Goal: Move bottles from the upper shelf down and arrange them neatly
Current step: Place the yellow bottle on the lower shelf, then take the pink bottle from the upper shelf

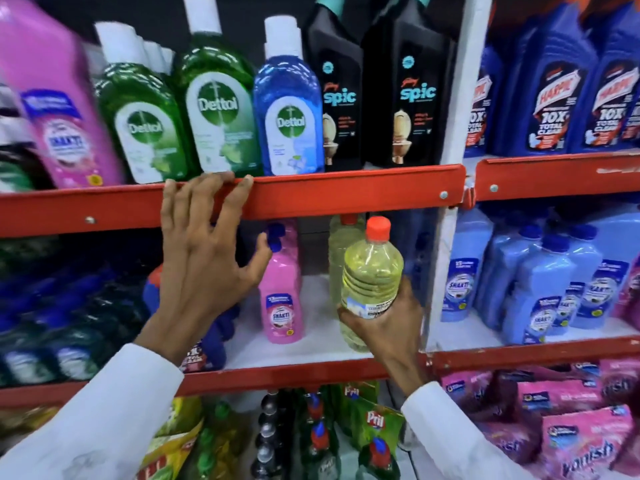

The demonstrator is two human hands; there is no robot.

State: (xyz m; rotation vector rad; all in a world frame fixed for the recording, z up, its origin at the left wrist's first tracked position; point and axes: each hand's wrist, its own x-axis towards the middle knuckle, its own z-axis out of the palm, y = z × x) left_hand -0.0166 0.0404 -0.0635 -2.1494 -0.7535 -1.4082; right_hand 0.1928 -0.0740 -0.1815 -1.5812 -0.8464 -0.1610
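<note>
Placing step, I'd say: right hand [382, 327] clamped around the base of the clear plastic bottle of yellow liquid with red cap [371, 268], axis near-vertical, cap up, in front of the white middle shelf [311, 344]; left hand [204, 258] fingers spread, on the red upper-shelf rail [346, 192]; next: set it down beside its twin bottle [341, 258].

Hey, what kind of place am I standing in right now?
Most likely a shop's cleaning-products aisle: red-edged shelves hold rows of Dettol bottles and Harpic bottles, with Vanish packs below.

Left hand [204, 258] raised, fingers spread — right hand [384, 327] lower, grip curled closed.
</note>
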